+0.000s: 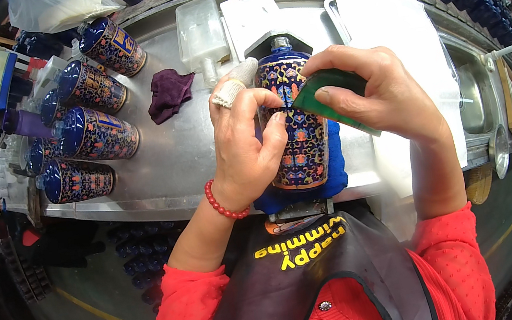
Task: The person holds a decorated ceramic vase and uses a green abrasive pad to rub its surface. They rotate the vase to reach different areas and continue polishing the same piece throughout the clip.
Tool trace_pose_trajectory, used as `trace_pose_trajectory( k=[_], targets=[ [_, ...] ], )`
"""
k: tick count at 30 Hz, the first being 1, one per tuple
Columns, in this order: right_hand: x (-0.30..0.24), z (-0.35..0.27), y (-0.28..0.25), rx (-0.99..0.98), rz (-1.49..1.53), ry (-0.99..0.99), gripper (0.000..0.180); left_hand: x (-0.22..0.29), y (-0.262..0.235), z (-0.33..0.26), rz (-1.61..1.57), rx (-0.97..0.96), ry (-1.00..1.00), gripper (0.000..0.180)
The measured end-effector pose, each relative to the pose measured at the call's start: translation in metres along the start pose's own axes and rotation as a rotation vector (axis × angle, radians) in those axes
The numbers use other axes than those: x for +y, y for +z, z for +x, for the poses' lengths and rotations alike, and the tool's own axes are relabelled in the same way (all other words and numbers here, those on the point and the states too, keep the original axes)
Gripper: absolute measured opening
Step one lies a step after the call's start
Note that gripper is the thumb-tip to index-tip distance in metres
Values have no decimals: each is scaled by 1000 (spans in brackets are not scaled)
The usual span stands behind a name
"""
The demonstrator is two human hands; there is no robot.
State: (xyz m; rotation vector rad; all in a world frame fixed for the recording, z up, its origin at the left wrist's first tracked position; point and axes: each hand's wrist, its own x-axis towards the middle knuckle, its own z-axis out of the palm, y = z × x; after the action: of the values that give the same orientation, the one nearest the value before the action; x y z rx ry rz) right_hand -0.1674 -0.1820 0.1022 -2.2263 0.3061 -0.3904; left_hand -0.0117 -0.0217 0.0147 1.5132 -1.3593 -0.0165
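The bottle point(297, 151), dark blue with a dense floral pattern, is at the near edge of the metal bench point(161, 157), directly in front of the person. Its neck points away from the person. A blue cloth point(336, 165) shows under its base and along its right side; the exact tilt of the bottle cannot be told.

The right hand point(380, 90) is closed on a green scraper point(335, 98), a flat, see-through piece pinched firmly between thumb and fingers. The scraper's inner corner lies over the right half of the patterned face; whether it presses there cannot be confirmed.

The left hand point(246, 145) is at the bottle's left side. Thumb and forefinger are bent over the pattern, tips close together with a narrow gap; whether they pinch anything thin cannot be told. A white finger cover point(237, 83) extends beside the bottle's shoulder. A red bead bracelet point(226, 204) is on the left wrist.

Left of the work, a group of similarly patterned bottles point(103, 134) is on the bench. A crumpled purple cloth point(169, 95) lies between them and the left hand. Beyond that hand is a translucent container point(198, 27). A white sheet point(391, 29) covers the bench to the right, with a sink point(473, 100) farther right.
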Motion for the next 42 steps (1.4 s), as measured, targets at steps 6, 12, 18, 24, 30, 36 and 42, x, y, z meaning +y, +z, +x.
trace_pose_trajectory(
  k=[6,12,18,24,30,36,42],
  targets=[
    [-3,11,-6,-67,-79,-28,25,1,2,1,-65,7,-62,15],
    [-9,16,-11,-140,-94,10,26,0,2,-1,-88,4,-100,16],
    [-2,11,-9,-107,-12,29,26,-1,2,0,-76,9,-64,16],
    [0,-3,1,70,-80,-101,25,1,-2,1,-77,-57,-154,17],
    [-6,-26,18,274,-358,-333,32,2,6,1,-342,-31,-322,24],
    [-6,-30,26,269,-604,-525,35,7,9,1,-630,-11,-608,35],
    [-9,-32,28,264,-660,-509,23,9,5,4,-904,-40,-756,44]
  ],
)
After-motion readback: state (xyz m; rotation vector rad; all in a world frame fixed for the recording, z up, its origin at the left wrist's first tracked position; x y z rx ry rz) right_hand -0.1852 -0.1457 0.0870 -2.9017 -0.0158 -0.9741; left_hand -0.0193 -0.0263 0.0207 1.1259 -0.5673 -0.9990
